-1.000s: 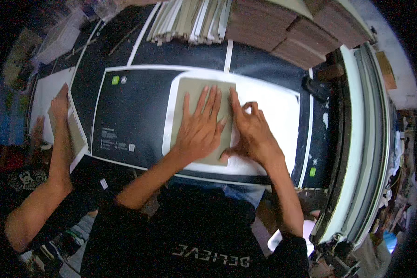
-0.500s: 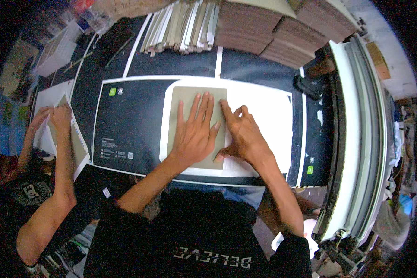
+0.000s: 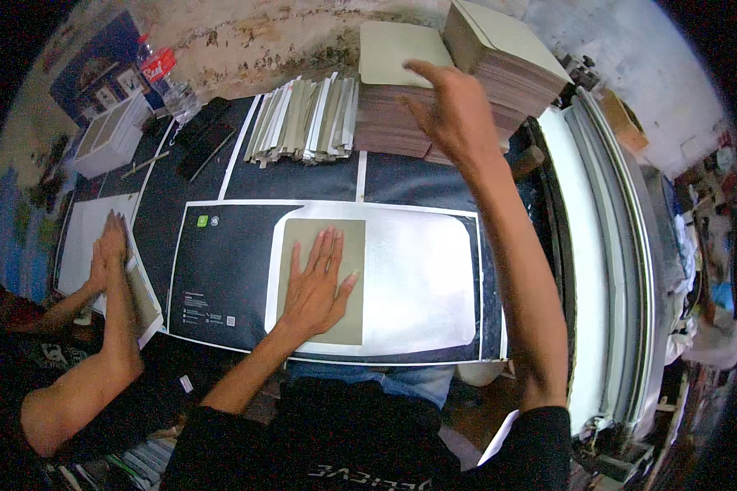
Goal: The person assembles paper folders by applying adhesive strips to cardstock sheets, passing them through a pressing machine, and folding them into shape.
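My left hand (image 3: 314, 291) lies flat with spread fingers on a grey-brown cardboard panel (image 3: 352, 319). That panel rests on a white sheet with rounded corners (image 3: 418, 282), whose bare right part shines. Below the sheet is a larger dark printed board (image 3: 221, 274) with a white border. Up at the back, my right hand (image 3: 454, 106) reaches over a tall stack of cardboard panels (image 3: 397, 123). Its thumb and forefinger are apart, with nothing between them. The fingertips are over the stack's top panel (image 3: 393, 53); whether they touch it I cannot tell.
A co-worker's hands (image 3: 109, 254) press on a white sheet (image 3: 90, 237) at the left. Behind stand a bundle of strips (image 3: 303, 123), a plastic bottle (image 3: 168, 82) and a white stack (image 3: 110, 135). A long machine with rollers (image 3: 606, 245) borders the right side.
My right hand has left the panel's right edge and moved up to the cardboard stack. My left hand stays on the panel. The view has tilted up; the co-worker's hands have come together.
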`<state>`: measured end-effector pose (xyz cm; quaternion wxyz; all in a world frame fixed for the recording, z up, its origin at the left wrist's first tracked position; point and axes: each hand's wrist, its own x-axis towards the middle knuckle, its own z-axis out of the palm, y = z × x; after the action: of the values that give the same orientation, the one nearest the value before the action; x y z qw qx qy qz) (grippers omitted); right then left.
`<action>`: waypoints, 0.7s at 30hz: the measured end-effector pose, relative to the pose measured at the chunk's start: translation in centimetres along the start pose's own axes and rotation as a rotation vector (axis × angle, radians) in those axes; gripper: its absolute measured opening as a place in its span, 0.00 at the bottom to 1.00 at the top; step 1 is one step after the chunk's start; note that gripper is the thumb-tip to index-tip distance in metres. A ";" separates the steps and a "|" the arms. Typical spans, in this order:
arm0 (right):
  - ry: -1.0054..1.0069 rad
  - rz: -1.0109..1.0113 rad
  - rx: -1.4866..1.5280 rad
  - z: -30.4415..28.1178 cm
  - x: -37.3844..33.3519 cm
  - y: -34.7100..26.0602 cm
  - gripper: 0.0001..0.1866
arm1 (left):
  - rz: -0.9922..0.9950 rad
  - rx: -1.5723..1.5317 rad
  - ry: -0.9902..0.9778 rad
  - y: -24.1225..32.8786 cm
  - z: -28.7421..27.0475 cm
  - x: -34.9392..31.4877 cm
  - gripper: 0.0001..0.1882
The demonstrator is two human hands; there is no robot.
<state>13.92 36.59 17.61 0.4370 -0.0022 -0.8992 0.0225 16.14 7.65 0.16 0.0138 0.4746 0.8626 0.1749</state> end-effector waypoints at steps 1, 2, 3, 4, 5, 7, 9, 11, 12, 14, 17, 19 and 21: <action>-0.100 0.000 -0.105 1.0 0.8 1.3 0.19 | 0.011 -0.017 -0.008 0.3 0.0 0.3 0.38; -0.203 0.004 -0.208 2.1 1.1 2.5 0.19 | 0.022 -0.036 -0.019 0.7 0.0 0.6 0.38; -0.307 0.000 -0.284 2.8 1.5 2.3 0.19 | 0.007 -0.044 -0.032 0.4 -0.1 0.5 0.39; -0.176 -0.047 -0.250 2.7 1.2 2.5 0.19 | 0.016 -0.027 -0.023 0.2 -0.1 0.5 0.39; -0.051 -0.098 -0.213 2.1 1.1 1.9 0.20 | 0.018 -0.015 -0.014 0.0 0.0 0.4 0.39; 0.174 -0.121 -0.101 -1.0 -0.3 0.6 0.18 | -0.001 -0.088 0.033 0.4 0.4 0.2 0.41; 0.455 -0.078 0.085 -4.0 -2.2 -3.3 0.12 | -0.089 -0.234 0.098 0.0 -0.5 1.0 0.43; 0.389 0.563 0.324 -7.4 -6.8 -8.9 0.11 | -0.051 -0.682 0.057 1.8 -5.1 3.1 0.46; 0.522 0.621 0.615 -8.2 -8.6 -10.2 0.09 | -0.045 -0.955 0.009 3.8 -8.6 4.1 0.48; 0.400 0.892 0.641 -10.0 -13.9 -12.8 0.21 | -0.081 -1.518 0.109 4.8 -6.9 4.9 0.43; 0.282 1.215 0.761 -11.5 -20.7 -13.1 0.24 | 0.059 -1.411 0.026 5.4 -6.2 4.4 0.38; 0.095 1.327 0.648 -12.8 -22.0 -11.5 0.24 | -0.107 -1.384 -0.024 5.5 -5.2 3.1 0.35; -0.059 1.257 0.595 -13.2 -22.0 -9.6 0.21 | -0.188 -1.300 -0.058 5.2 -4.4 2.2 0.33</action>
<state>38.01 26.96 8.88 0.2983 -0.4020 -0.6945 0.5168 18.32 10.78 6.26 0.3361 0.2966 0.6184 0.6455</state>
